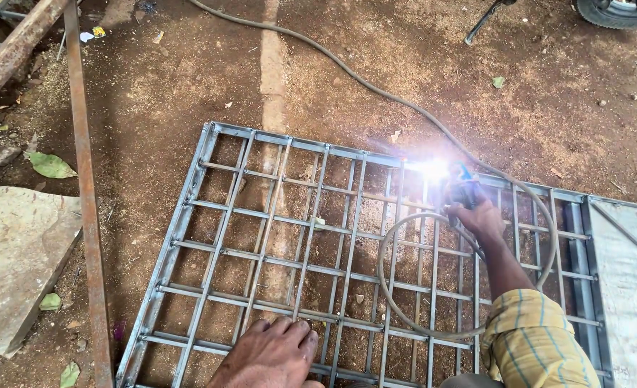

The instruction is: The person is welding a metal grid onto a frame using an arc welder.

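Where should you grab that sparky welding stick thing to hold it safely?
Probably by the blue handle end of the welding holder, where the right hand grips it, coming from behind, the cable side. The front tip sits in the bright arc on the grille.

Outdoor welding yard: steel grille (297,237) on dirt ground (376,50).

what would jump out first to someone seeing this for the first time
The bright white welding flash near the far edge of the grey metal grid frame lying on the reddish dirt ground. The right hand holds a blue-handled electrode holder at that glare, its grey cable looping over the bars. The left hand rests flat on the near bars.
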